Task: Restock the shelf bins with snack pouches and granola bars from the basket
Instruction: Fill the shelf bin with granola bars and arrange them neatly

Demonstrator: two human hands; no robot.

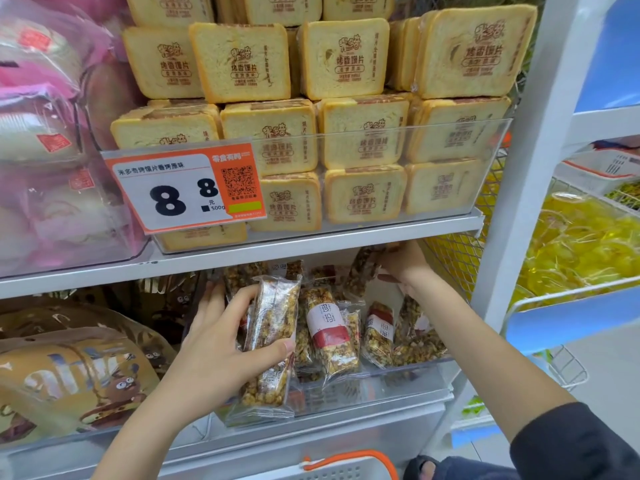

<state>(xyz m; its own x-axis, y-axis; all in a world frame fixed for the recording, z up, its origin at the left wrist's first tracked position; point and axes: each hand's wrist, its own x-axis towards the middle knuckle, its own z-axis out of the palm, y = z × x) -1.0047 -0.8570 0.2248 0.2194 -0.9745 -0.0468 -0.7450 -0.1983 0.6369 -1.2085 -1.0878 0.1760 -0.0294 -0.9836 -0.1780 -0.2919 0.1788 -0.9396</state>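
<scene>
My left hand (221, 337) grips a stack of clear-wrapped granola bars (273, 337) upright in front of the clear lower-shelf bin (398, 372). That bin holds several more granola bars (332, 332) with red and white labels. My right hand (407, 266) reaches deep into the same bin under the upper shelf, fingers pinching the top of one granola bar (363, 268) at the back. The white basket with an orange handle (349, 462) shows at the bottom edge.
The upper shelf carries a clear bin of toast-slice packs (346, 133) behind an orange price tag (187, 188). Brown snack bags (76, 372) fill the bin to the left. A white upright (519, 188) bounds the right side, with yellow packets (581, 244) beyond.
</scene>
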